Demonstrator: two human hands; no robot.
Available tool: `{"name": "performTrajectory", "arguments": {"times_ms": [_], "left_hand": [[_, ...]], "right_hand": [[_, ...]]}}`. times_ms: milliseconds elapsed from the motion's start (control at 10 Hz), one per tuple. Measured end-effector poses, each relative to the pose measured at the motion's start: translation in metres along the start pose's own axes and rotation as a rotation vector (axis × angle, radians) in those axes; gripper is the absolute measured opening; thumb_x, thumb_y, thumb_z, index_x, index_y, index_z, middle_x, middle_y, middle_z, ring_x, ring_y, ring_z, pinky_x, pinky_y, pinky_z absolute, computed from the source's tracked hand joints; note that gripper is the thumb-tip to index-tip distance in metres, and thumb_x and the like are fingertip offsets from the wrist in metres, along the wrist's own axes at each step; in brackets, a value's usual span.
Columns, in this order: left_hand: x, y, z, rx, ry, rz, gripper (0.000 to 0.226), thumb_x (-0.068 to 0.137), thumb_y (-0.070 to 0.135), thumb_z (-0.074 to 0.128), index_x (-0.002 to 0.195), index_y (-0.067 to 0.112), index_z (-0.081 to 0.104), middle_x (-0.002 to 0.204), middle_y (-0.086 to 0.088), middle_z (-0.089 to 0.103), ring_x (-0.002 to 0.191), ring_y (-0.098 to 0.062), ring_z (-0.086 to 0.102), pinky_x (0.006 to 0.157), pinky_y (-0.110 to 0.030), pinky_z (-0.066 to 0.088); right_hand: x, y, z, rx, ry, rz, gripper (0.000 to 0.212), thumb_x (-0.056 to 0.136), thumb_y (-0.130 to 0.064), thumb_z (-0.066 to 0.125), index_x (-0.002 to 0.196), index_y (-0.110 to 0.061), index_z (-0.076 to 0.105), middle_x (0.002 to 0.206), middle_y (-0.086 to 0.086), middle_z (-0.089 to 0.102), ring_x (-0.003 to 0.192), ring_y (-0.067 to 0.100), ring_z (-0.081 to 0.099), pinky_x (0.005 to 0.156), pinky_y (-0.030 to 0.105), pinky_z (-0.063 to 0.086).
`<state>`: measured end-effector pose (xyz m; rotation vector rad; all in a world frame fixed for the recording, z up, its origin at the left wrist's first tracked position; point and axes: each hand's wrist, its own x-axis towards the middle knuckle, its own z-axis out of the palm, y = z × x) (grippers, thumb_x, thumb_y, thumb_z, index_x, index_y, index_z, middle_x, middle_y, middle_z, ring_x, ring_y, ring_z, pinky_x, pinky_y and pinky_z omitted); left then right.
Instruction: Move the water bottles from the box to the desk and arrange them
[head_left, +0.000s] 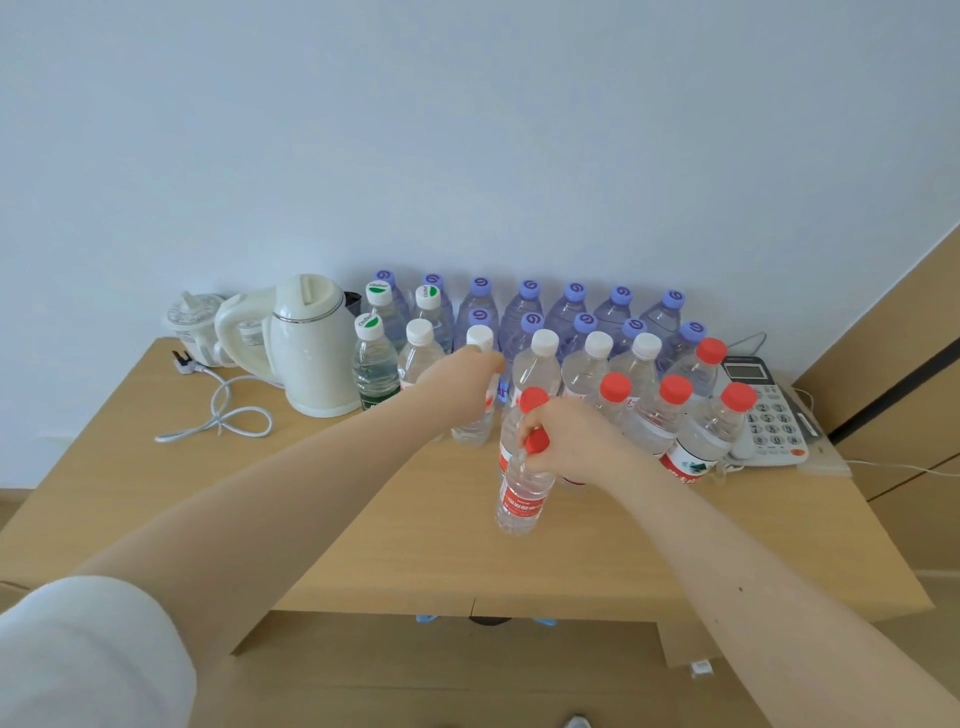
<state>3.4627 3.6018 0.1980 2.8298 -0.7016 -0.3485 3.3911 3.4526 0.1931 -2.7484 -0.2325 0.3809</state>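
right grip (563, 441) clasps two red-capped bottles (521, 488); left grip (462, 376) holds white-capped bottle (475, 415).

A plain pale blue-white wall (467, 130) is seen behind the surface (415, 545), which is finished in light wood laminate and set against it. A wooden panel (904, 338) with a dark horizontal strip is fitted at the right. Wood-toned flooring (415, 686) is visible below. Even, diffuse lighting is provided throughout.
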Motion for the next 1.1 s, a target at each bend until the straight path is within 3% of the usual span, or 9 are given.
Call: {"name": "performTrajectory", "arguments": {"times_ms": [100,200,300,400,500,900,1000,1100], "left_hand": [[-0.012,-0.021,0.008,-0.004,-0.02,-0.057,0.049,0.087,0.004,0.057,0.134,0.014,0.045,0.124,-0.011,0.051,0.109,-0.03,0.056,0.08,-0.037,0.049],[-0.023,-0.041,0.014,-0.031,-0.043,-0.101,0.049,0.085,0.008,0.062,0.131,0.015,0.047,0.125,-0.009,0.051,0.11,-0.03,0.055,0.085,-0.043,0.051],[-0.032,-0.059,0.018,-0.038,-0.058,-0.146,0.053,0.084,0.019,0.07,0.132,0.017,0.047,0.129,-0.006,0.05,0.115,-0.027,0.053,0.086,-0.04,0.05],[-0.037,-0.074,0.021,-0.078,-0.076,-0.176,0.062,0.082,0.027,0.073,0.137,0.02,0.044,0.132,-0.003,0.05,0.118,-0.024,0.051,0.09,-0.04,0.049],[-0.04,-0.082,0.024,-0.107,-0.086,-0.195,0.063,0.083,0.029,0.073,0.138,0.022,0.044,0.134,-0.002,0.051,0.119,-0.023,0.052,0.09,-0.04,0.049],[-0.04,-0.086,0.024,-0.124,-0.081,-0.184,0.058,0.084,0.034,0.071,0.136,0.025,0.045,0.134,0.001,0.051,0.119,-0.021,0.052,0.089,-0.038,0.048],[-0.043,-0.084,0.023,-0.139,-0.076,-0.171,0.056,0.084,0.035,0.07,0.134,0.024,0.047,0.133,0.0,0.052,0.118,-0.022,0.052,0.093,-0.04,0.048],[-0.045,-0.08,0.014,-0.207,-0.014,-0.174,0.051,0.086,0.033,0.068,0.132,0.02,0.049,0.129,-0.001,0.054,0.116,-0.022,0.052,0.094,-0.042,0.048]], "right_hand": [[0.009,-0.013,0.003,-0.031,-0.007,-0.01,0.019,0.076,-0.016,0.067,0.094,-0.021,0.072,0.094,-0.005,0.064,0.088,0.016,0.059,0.072,0.028,0.049],[0.02,-0.029,0.004,-0.07,0.014,-0.033,0.019,0.078,-0.017,0.066,0.096,-0.021,0.071,0.078,-0.009,0.052,0.077,0.014,0.053,0.056,0.022,0.037],[0.034,-0.044,0.005,-0.115,0.017,-0.065,0.021,0.081,-0.017,0.066,0.101,-0.018,0.071,0.075,-0.009,0.049,0.079,0.015,0.052,0.063,0.025,0.039],[0.048,-0.057,0.004,-0.156,0.011,-0.053,0.02,0.083,-0.015,0.064,0.101,-0.014,0.07,0.09,0.0,0.061,0.085,0.022,0.061,0.075,0.034,0.052],[0.058,-0.064,0.003,-0.185,0.016,-0.044,0.02,0.083,-0.01,0.061,0.101,-0.01,0.07,0.096,0.006,0.066,0.087,0.025,0.062,0.078,0.036,0.054],[0.065,-0.056,0.011,-0.402,0.026,0.029,0.024,0.09,-0.009,0.054,0.11,-0.017,0.066,0.104,0.005,0.063,0.094,0.027,0.062,0.069,0.032,0.048],[0.06,-0.054,0.01,-0.4,0.096,0.045,0.022,0.091,-0.012,0.054,0.109,-0.02,0.066,0.105,0.005,0.063,0.093,0.026,0.061,0.065,0.031,0.044],[0.057,-0.056,0.001,-0.253,0.25,0.047,0.022,0.094,-0.025,0.054,0.114,-0.024,0.064,0.114,0.001,0.061,0.102,0.024,0.059,0.073,0.033,0.047]]}}
